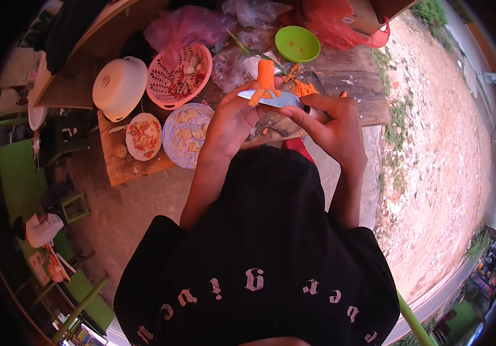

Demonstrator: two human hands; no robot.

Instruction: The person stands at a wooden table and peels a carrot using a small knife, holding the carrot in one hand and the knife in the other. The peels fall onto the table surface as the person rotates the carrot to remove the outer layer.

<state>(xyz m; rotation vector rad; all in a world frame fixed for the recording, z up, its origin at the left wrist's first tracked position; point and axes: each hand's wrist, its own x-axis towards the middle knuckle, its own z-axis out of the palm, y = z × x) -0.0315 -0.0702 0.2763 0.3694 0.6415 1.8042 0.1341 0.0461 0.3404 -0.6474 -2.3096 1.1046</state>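
My left hand (233, 122) is closed round a piece of carrot (266, 74), which stands up between the fingers above the table. In my right hand (331, 124) is a knife (276, 100), gripped by its handle, its blade lying across the lower part of the carrot. Orange slivers of carrot cling to the blade near its tip. Just beyond the knife, a heap of thin carrot strips (303, 88) rests on the table. Part of the knife's handle is hidden by my right fingers.
A wooden table (349, 78) carries a green bowl (297, 44), a pink basket (170, 98), an upturned cream basin (119, 87), a plate of chopped red pieces (143, 154) and a blue-patterned plate (173, 155) of pale pieces. Plastic bags (184, 27) lie along the back. At far left, a person (44, 229) sits.
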